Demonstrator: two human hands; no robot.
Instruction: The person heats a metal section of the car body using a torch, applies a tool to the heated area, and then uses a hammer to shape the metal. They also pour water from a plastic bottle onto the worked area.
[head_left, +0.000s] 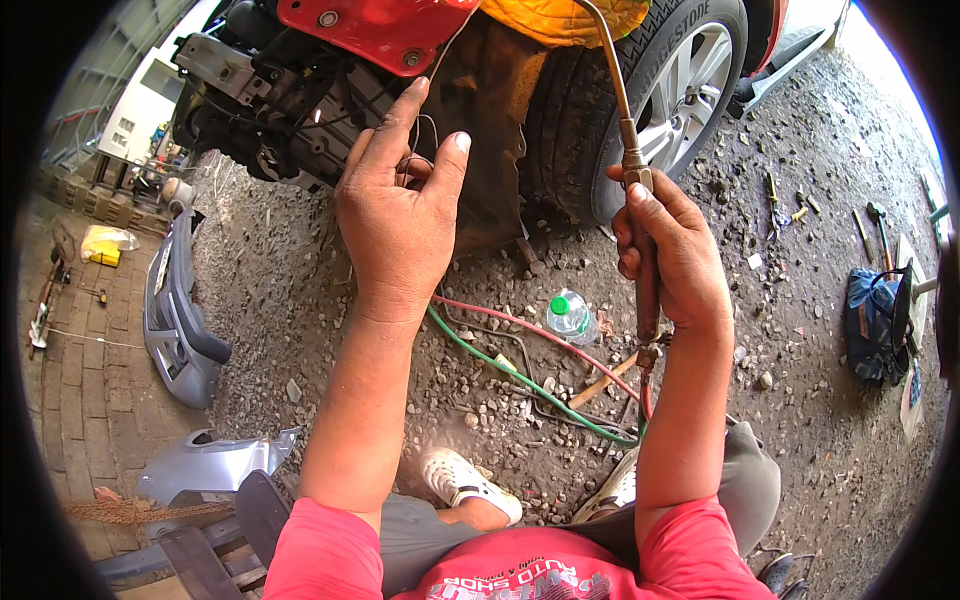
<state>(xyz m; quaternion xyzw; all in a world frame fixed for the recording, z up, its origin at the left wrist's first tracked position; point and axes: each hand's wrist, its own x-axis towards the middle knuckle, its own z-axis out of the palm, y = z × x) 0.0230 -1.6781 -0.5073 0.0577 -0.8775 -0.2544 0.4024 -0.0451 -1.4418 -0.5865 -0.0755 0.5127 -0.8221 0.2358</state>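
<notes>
My right hand (672,240) is wrapped round the handle of a gas welding torch (648,290). The torch's long bent brass tube rises out of the top of the view, so its tip is hidden. My left hand (398,225) is raised just below the corner of a red painted car panel (365,25), index finger stretched up and thumb apart. A thin wire (441,62) runs from its curled fingers up along the panel's edge; the grip on it is partly hidden. A red and a green hose (487,353) lie on the ground below the torch.
A car wheel (690,85) with a yellow cloth (560,18) above it stands ahead. Exposed engine parts (290,110) are at upper left. A plastic bottle (570,315) lies on the gravel. A bumper (180,310) and silver fender (205,465) lie left; a dark bag (875,325) sits right.
</notes>
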